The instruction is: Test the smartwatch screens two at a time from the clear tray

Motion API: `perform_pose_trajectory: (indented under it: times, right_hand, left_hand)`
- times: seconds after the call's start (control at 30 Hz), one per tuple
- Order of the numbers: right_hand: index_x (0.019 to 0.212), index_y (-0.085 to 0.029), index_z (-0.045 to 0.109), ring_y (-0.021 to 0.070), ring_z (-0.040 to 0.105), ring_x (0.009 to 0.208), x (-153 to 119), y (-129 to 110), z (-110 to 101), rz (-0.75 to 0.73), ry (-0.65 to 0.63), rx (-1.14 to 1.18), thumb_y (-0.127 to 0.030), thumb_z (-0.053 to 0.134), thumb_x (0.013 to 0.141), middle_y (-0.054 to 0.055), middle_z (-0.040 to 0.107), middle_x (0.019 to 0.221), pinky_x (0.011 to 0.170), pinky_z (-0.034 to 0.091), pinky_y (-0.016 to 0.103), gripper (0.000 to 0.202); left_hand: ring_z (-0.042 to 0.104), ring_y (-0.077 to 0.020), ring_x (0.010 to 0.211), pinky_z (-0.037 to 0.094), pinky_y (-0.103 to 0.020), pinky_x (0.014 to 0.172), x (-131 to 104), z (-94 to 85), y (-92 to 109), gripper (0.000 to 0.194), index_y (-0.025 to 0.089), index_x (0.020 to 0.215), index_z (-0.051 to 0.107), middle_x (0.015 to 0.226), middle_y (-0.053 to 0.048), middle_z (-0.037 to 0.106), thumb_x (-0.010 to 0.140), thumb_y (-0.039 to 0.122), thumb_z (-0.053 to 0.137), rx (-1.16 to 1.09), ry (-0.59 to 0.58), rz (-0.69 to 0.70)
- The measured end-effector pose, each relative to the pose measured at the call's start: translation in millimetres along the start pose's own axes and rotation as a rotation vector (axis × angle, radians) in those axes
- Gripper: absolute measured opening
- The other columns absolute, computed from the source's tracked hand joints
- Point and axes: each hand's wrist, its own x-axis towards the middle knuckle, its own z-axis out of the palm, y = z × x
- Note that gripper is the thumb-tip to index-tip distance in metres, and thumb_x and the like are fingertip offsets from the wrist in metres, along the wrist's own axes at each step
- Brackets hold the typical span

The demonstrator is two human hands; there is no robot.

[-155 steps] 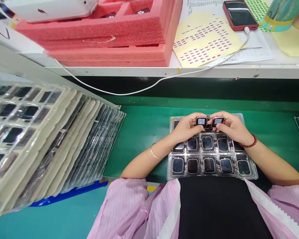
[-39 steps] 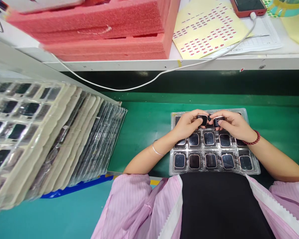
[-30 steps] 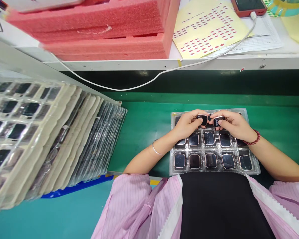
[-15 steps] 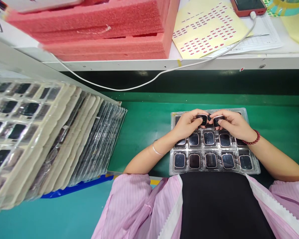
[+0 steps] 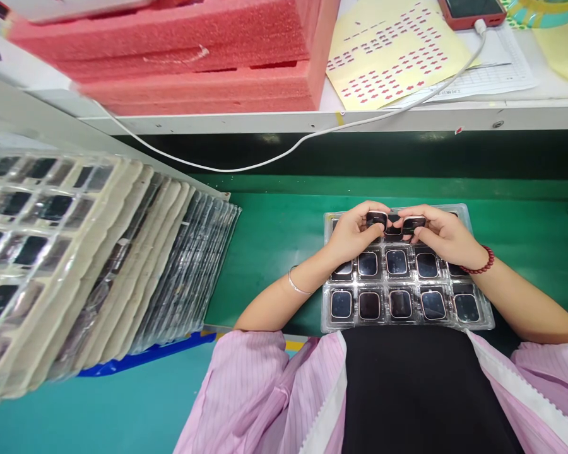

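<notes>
Held in my left hand [image 5: 355, 234] is a dark square smartwatch screen [image 5: 377, 219] with a rounded metal rim, pinched between thumb and fingers. My right hand [image 5: 445, 236] grips a similar watch screen [image 5: 413, 225] by its edge, tilted. Both hands hover over the back row of a clear plastic tray [image 5: 328, 321]. Rows of dark watch screens sit in its pockets, such as a front-row screen [image 5: 400, 304]. Between my hands another screen [image 5: 393, 233] shows in the back row. My hands and wrists cover parts of the back and middle rows.
Stacked clear trays [image 5: 170, 271] lean upright on the left. Above, a white shelf [image 5: 265, 124] carries red foam blocks [image 5: 208, 82], a yellow sheet with printed marks [image 5: 383, 57] and a phone [image 5: 473, 11]. A white cable [image 5: 227, 170] droops from the shelf over the green table [image 5: 274, 233].
My left hand has moved slightly left and up with its screen, widening the gap between the two. The right-hand screen is tilted more. A back-row screen now shows between them.
</notes>
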Motion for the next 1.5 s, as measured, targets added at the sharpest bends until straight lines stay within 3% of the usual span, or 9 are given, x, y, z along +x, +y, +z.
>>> perform_pose_trajectory:
  times: [0.27,0.43,0.6,0.77,0.97,1.17,1.33,1.5]
  right_hand:
    - [0.124,-0.027,0.063,0.021,0.072,0.095,-0.3,0.0,0.0,-0.009,0.012,-0.009,-0.015,0.06,0.089,0.006,0.071,0.12,0.079,0.062,0.036,0.037]
    - [0.123,-0.026,0.064,0.0198,0.074,0.085,-0.1,-1.7,0.7,0.016,0.014,-0.023,-0.018,0.059,0.09,0.006,0.073,0.116,0.074,0.063,0.036,0.034]
    - [0.124,-0.027,0.063,0.0253,0.071,0.106,0.1,-4.0,2.0,-0.016,0.014,-0.031,-0.017,0.064,0.085,0.007,0.072,0.119,0.083,0.063,0.04,0.04]
    - [0.124,-0.026,0.062,0.0202,0.074,0.084,0.2,-1.3,1.1,0.025,0.018,-0.027,-0.017,0.058,0.089,0.006,0.073,0.115,0.069,0.064,0.036,0.036]
    - [0.125,-0.027,0.061,0.0234,0.07,0.108,0.3,-0.7,2.2,-0.02,0.009,-0.007,-0.009,0.061,0.082,0.006,0.071,0.121,0.087,0.062,0.04,0.046]
    - [0.124,-0.026,0.062,0.0238,0.069,0.11,0.1,-1.5,1.6,-0.029,0.005,-0.011,-0.011,0.062,0.084,0.006,0.069,0.124,0.089,0.062,0.04,0.043]
    - [0.124,-0.026,0.062,0.0211,0.073,0.089,0.2,-0.4,0.5,0.034,0.003,-0.016,-0.018,0.059,0.089,0.006,0.072,0.118,0.073,0.063,0.037,0.036]
    - [0.126,-0.027,0.061,0.0234,0.07,0.103,0.4,-0.6,1.7,-0.005,0.019,-0.017,-0.014,0.063,0.085,0.006,0.07,0.123,0.082,0.062,0.039,0.043]
  left_hand:
    - [0.065,-0.0134,0.087,0.052,-0.027,0.079,-1.5,1.1,-0.7,0.035,0.017,0.112,0.058,0.097,-0.004,0.068,0.078,0.01,0.062,0.041,0.009,-0.003]
    - [0.065,-0.0132,0.084,0.053,-0.027,0.077,-1.4,1.5,0.0,0.032,0.016,0.112,0.057,0.094,-0.004,0.068,0.08,0.012,0.06,0.032,0.001,-0.015]
    - [0.066,-0.0155,0.093,0.052,-0.027,0.08,-1.8,0.7,0.2,0.043,0.018,0.117,0.055,0.1,-0.005,0.068,0.076,0.009,0.062,0.059,0.016,-0.033]
    - [0.065,-0.0123,0.08,0.053,-0.028,0.077,-1.4,0.3,-1.0,0.036,0.018,0.115,0.057,0.095,-0.004,0.068,0.08,0.013,0.062,0.056,0.009,-0.034]
    - [0.066,-0.0161,0.094,0.052,-0.028,0.081,-1.8,-0.2,-1.0,0.043,0.018,0.119,0.056,0.102,-0.006,0.068,0.078,0.013,0.065,0.085,0.01,-0.045]
    - [0.063,-0.0112,0.072,0.053,-0.028,0.072,-0.5,-1.0,-2.0,0.029,0.016,0.113,0.058,0.091,-0.004,0.068,0.084,0.022,0.062,0.042,0.005,-0.059]
    - [0.066,-0.0158,0.092,0.053,-0.029,0.081,-0.3,-2.1,-4.2,0.046,0.017,0.119,0.055,0.102,-0.007,0.069,0.074,0.01,0.061,0.036,-0.003,-0.033]
    - [0.066,-0.0164,0.094,0.054,-0.03,0.082,-0.5,-2.8,-5.6,0.049,0.018,0.12,0.055,0.104,-0.007,0.068,0.073,0.008,0.059,0.035,-0.019,-0.031]
